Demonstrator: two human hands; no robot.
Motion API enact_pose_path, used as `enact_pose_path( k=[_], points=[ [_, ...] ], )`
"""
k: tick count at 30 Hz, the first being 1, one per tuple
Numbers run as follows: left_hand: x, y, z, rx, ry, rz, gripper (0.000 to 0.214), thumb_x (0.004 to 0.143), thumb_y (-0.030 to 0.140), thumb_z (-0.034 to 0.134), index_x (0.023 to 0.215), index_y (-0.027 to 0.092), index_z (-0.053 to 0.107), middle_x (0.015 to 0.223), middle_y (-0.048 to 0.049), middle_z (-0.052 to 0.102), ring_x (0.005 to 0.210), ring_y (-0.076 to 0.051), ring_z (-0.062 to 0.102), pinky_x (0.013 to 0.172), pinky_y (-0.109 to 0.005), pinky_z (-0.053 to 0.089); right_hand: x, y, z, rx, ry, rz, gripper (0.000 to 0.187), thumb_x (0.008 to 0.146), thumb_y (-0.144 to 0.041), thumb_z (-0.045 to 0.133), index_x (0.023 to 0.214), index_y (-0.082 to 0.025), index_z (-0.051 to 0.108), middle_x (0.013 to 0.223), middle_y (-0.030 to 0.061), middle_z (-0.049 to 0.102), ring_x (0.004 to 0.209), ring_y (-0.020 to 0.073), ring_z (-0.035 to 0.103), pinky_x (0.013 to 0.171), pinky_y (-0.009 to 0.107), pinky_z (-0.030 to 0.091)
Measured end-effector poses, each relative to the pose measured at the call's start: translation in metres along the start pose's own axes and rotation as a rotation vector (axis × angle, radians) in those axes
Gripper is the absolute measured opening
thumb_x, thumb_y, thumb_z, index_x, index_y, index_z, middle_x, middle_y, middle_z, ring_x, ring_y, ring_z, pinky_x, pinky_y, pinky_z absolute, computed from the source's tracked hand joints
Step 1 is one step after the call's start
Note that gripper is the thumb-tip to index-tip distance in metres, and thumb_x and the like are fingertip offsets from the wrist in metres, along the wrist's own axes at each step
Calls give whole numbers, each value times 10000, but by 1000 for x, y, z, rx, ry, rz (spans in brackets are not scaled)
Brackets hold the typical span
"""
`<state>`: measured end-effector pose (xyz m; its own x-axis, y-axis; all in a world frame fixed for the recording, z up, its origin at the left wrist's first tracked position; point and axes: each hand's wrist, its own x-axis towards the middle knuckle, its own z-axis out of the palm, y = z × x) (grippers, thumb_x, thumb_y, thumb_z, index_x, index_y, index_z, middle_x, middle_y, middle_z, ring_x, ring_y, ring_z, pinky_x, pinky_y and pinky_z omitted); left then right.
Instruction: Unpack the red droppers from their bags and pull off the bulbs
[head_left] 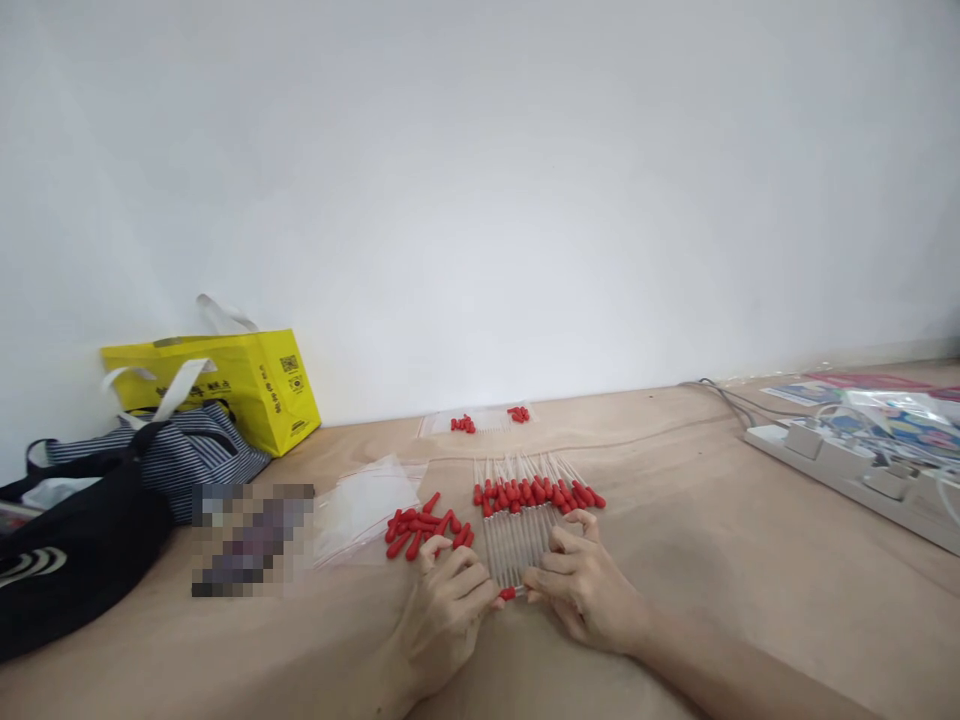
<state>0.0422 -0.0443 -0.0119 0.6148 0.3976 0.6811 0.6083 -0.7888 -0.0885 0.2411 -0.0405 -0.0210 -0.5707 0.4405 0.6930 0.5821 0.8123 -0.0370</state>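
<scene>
My left hand (pixel 450 605) pinches a small red rubber bulb (pixel 508 594) between thumb and fingers. From the other side, my right hand (pixel 585 580) grips a clear dropper tube whose end meets the bulb; how far it sits inside, I cannot tell. Just beyond my hands lies a row of clear dropper tubes (pixel 517 545) without bulbs. Behind that row, several droppers with red bulbs (pixel 536 490) lie with their tubes pointing to the wall. A pile of loose red bulbs (pixel 420 525) is beside my left hand.
Clear plastic bags (pixel 367 505) lie left of the loose bulbs. By the wall, another bag (pixel 491 420) holds tubes and red bulbs. A yellow bag (pixel 289 400), striped bag (pixel 202 450) and black cap (pixel 97 560) stand left. A white power strip (pixel 840 465) with cables is right.
</scene>
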Motion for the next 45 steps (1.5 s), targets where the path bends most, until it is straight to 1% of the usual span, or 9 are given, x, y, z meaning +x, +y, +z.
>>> enact_pose_path(
  k=[7,11,14,17,20,23,30,39,45],
  points=[
    [-10,-10,-4,-10,4,25,276,870,155,347,684,199,545,610,0,577,591,-125,479,603,-267,375,-3,9,-7,69,-71,62,239,847,-207,379,713,-212,577,555,-33,535,569,107,448,800,344,247],
    [-13,-25,-11,-32,121,-173,204,863,203,374,778,206,560,702,-18,578,646,-131,537,604,-241,443,-5,22,-13,93,-65,245,249,874,-197,355,748,-197,570,583,-25,528,568,105,470,731,308,293],
    [-7,-37,-13,-37,116,-337,210,855,236,367,850,208,575,794,-36,566,759,-150,572,695,-264,471,-2,26,-6,139,-49,363,266,882,-193,335,777,-199,579,644,0,532,612,125,491,666,284,331],
    [3,-53,-14,6,30,-510,268,841,226,333,922,192,586,841,-51,551,748,-153,580,675,-271,477,-1,27,5,139,-15,456,266,866,-161,334,787,-188,586,694,28,523,650,144,508,608,261,365],
    [14,-72,-15,76,-170,-673,249,801,205,368,950,189,567,877,-44,583,727,-148,582,643,-255,460,-3,32,14,56,34,480,244,829,-107,356,885,-171,585,745,51,535,680,161,516,604,265,378],
    [24,-84,-15,142,-298,-748,140,751,207,446,837,196,556,812,-22,622,720,-161,576,644,-267,423,-4,38,17,12,89,451,229,800,-77,377,890,-164,568,775,56,563,704,169,520,650,288,372],
    [34,-78,-11,180,-346,-712,176,762,329,479,670,192,540,773,-33,628,822,-237,542,720,-368,331,-5,40,23,-12,132,389,223,811,-78,379,734,-167,568,717,41,553,697,157,494,680,295,339],
    [64,-48,21,59,-379,-439,176,719,335,569,865,237,581,916,-6,597,929,-205,509,798,-346,317,2,16,23,2,-16,358,213,810,-103,421,672,-161,572,780,41,550,731,148,462,716,304,313],
    [73,-45,46,64,-358,-346,172,735,287,561,890,214,585,901,-37,600,913,-225,517,788,-369,330,4,12,14,46,-99,385,153,810,-261,498,707,-171,567,799,29,563,790,161,495,756,332,291]
  ],
)
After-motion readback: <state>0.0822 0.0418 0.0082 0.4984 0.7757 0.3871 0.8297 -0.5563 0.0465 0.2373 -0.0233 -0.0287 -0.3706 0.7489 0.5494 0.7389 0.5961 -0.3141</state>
